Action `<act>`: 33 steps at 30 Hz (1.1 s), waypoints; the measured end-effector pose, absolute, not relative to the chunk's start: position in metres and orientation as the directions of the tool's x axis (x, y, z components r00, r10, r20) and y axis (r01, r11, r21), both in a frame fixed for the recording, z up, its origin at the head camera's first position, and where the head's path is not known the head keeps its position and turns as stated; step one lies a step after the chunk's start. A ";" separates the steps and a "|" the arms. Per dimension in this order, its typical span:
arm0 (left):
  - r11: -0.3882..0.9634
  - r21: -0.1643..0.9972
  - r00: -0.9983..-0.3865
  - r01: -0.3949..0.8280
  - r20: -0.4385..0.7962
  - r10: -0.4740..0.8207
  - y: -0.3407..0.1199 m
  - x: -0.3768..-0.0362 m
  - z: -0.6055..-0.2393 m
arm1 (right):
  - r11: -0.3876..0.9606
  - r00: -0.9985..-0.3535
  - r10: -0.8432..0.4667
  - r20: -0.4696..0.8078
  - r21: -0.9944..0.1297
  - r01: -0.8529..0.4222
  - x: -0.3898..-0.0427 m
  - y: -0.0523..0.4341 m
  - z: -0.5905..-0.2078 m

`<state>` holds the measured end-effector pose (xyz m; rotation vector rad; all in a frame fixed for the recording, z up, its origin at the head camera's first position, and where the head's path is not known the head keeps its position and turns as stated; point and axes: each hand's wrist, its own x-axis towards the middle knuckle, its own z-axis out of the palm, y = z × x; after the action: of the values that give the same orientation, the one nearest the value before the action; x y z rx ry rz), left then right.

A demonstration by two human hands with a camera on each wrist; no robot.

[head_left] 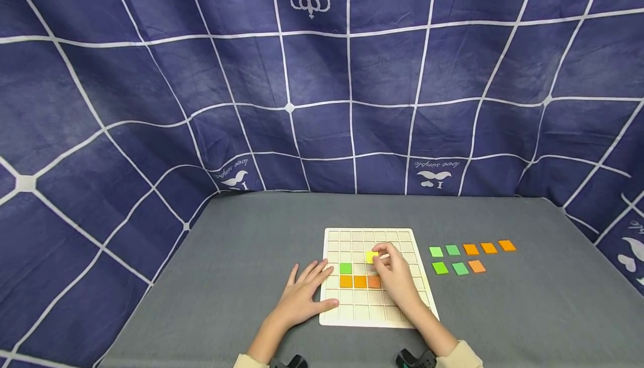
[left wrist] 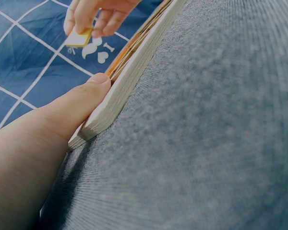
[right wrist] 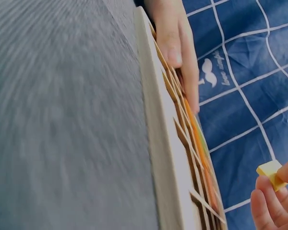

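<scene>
A dark blue cloth [head_left: 322, 71] with white lines is hanging behind the far edge of the grey worktop [head_left: 226, 278]. Over the middle of a pale grid board [head_left: 372, 324], a small yellow tile [head_left: 370, 257] is being held up, clear of the surface. The right hand [head_left: 396, 276] is pinching it between thumb and fingers, and its forearm is crossing the board's near right corner. The left hand [head_left: 303, 296] is lying flat with fingers spread; their tips are touching the board's left edge, and the thumb is resting near its near left corner. So the yellow tile is staying to the right of the left hand and farther from the person. Below it, three orange tiles [head_left: 360, 282] are sitting in one row, with a green tile [head_left: 345, 268] just beyond the leftmost. Beyond the board's right edge, eight loose tiles [head_left: 470, 249] are lying in two rows on the worktop.
</scene>
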<state>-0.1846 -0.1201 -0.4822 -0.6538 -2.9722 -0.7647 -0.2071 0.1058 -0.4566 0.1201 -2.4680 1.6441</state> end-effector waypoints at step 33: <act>0.799 0.432 -0.906 0.418 0.133 0.402 -0.121 -0.185 -0.483 | 0.681 -0.896 0.298 0.330 -0.731 -0.043 -0.187 0.249 -0.444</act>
<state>-0.1848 -0.1211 -0.4829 -0.6722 -2.9471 -0.7203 -0.1866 0.2488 -0.4442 -0.1980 -2.4682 1.0885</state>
